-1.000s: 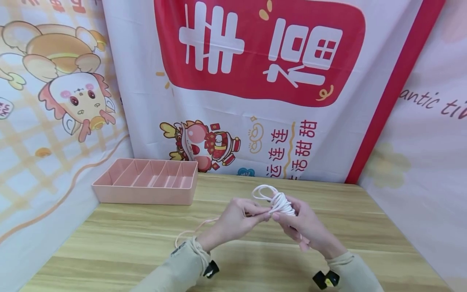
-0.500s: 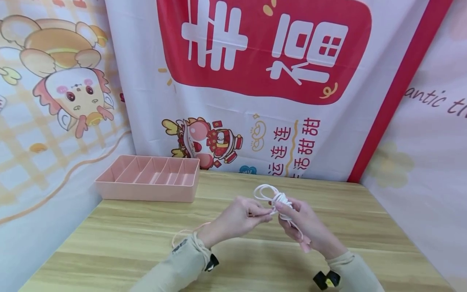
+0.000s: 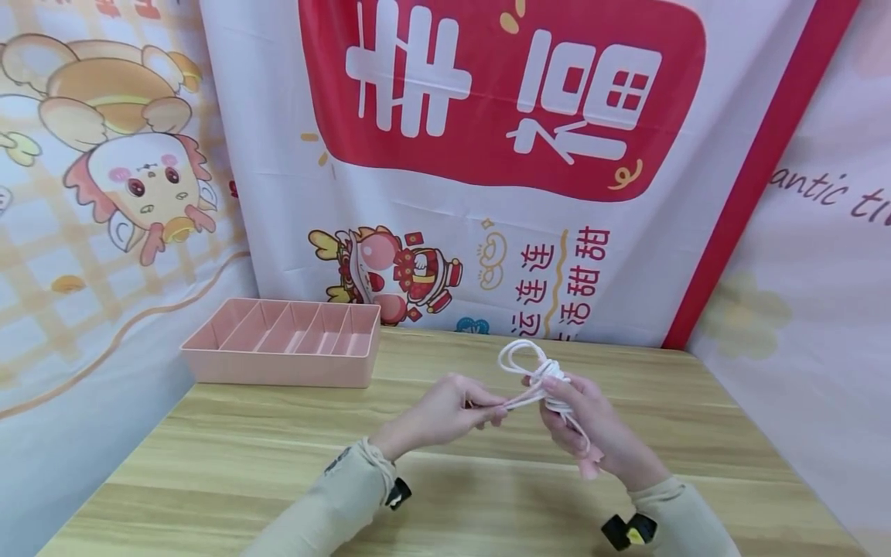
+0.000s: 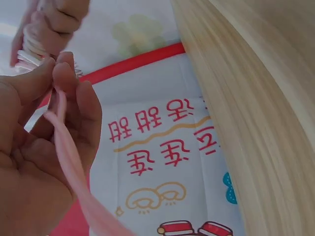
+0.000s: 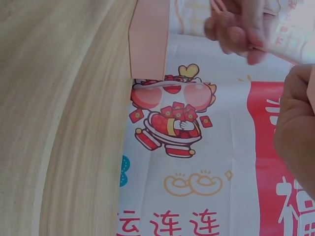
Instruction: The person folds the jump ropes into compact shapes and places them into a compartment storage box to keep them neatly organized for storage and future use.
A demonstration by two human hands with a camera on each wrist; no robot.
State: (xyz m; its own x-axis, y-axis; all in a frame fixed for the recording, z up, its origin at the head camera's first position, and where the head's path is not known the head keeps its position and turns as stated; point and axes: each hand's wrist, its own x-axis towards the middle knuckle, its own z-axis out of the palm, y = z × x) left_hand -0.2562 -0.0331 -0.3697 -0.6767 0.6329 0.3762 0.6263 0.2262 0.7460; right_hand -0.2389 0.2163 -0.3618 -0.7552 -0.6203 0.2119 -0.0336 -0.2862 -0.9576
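White cord (image 3: 549, 370) in hand
Left hand (image 3: 445, 414) pinches some, right hand (image 3: 595, 425) curls round the rest; pink box (image 3: 278, 369) at table's (image 3: 487, 503) far left corner.

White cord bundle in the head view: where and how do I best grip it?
Probably round the bundle's wound middle, coming from the right, as the right hand does: the turns bunch together there. The loop at its upper left stands open, so may slip; strands run to the left hand.
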